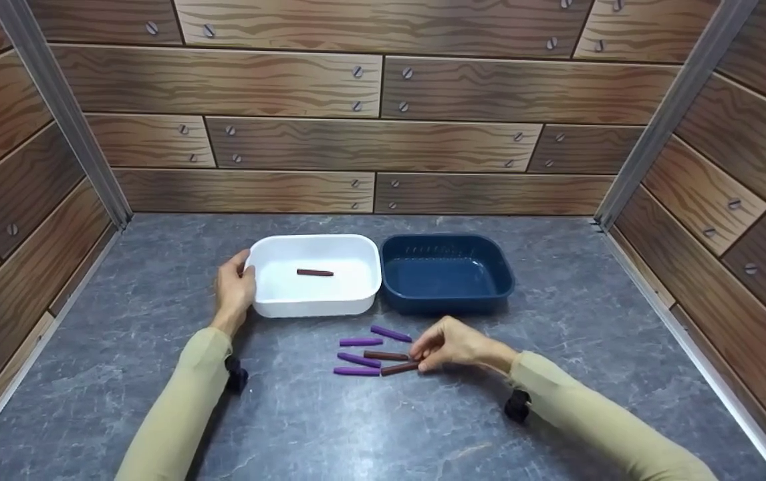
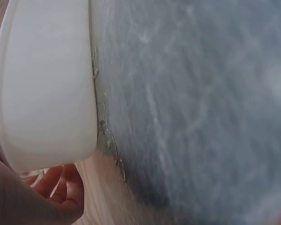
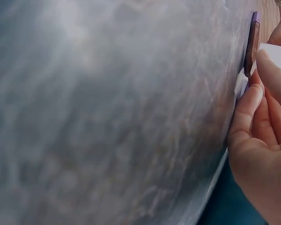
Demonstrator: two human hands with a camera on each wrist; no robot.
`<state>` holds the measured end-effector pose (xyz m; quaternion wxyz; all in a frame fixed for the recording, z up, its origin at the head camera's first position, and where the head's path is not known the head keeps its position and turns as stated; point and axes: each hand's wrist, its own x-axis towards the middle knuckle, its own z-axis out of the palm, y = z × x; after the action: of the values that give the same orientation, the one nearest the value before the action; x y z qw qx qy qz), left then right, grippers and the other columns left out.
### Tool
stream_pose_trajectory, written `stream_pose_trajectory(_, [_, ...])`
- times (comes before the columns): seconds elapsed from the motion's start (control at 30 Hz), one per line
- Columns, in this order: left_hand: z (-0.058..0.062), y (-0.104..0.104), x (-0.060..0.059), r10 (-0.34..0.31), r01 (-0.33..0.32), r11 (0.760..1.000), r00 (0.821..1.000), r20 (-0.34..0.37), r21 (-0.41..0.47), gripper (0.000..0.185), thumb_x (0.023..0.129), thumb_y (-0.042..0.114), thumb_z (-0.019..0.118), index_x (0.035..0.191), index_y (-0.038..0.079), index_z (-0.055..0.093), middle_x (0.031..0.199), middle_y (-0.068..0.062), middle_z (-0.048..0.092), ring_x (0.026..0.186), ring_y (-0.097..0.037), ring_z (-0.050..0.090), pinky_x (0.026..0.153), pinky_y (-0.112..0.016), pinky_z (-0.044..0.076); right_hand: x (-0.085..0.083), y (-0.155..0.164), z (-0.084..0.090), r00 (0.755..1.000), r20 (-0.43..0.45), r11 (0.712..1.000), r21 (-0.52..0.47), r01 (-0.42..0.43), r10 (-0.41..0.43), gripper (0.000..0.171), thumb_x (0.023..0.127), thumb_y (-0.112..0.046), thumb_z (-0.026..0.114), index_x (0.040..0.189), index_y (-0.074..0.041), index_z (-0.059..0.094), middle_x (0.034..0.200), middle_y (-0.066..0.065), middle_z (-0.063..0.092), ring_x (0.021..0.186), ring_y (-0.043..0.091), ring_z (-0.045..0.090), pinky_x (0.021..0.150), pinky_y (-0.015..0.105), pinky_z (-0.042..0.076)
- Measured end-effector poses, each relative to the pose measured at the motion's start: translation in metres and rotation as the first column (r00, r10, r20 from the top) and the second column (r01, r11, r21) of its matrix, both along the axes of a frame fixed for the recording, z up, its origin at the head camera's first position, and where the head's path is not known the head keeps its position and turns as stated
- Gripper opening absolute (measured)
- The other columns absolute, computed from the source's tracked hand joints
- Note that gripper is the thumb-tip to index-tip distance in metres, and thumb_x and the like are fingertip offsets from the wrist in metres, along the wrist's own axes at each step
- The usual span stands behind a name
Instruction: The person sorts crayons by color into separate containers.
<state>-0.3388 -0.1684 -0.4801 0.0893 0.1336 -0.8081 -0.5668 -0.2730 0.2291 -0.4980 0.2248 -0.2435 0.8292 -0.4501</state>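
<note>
In the head view my left hand (image 1: 234,287) grips the left end of a white tub (image 1: 316,308), thumb at the rim and fingers along the outside. The left wrist view shows its curled fingers (image 2: 65,192) against the tub's end wall. A brown crayon (image 1: 315,272) lies inside the tub. My right hand (image 1: 456,346) is low over the table, its thumb and fingertips apart around the right ends of two brown crayons, an upper one (image 1: 385,356) and a lower one (image 1: 399,368). Contact with them is unclear. Several purple crayons (image 1: 356,371) lie just left of these.
A dark blue tub (image 1: 448,306) stands against the white tub's right side. Wood-patterned panels (image 1: 356,143) wall the grey marbled table (image 1: 316,427) at the back and both sides.
</note>
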Motion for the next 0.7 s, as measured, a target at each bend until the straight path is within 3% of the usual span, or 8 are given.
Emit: stream_pose_trajectory(0.7, [-0.0017, 0.0005, 0.0, 0.011, -0.01, 1.0, 1.0, 0.008, -0.011, 0.046, 0.104, 0.012, 0.04, 0.15, 0.007, 0.039, 0.149, -0.018, 0.045, 0.135, -0.03, 0.046, 0.11, -0.042, 0.041, 0.003, -0.0042, -0.001, 0.999, -0.048, 1.0, 0.027, 0.001, 0.001, 0.026, 0.071, 0.001, 0.083, 0.096, -0.003, 0.077, 0.087, 0.013, 0.075, 0.068, 0.003, 0.06, 0.061, 0.014, 0.05])
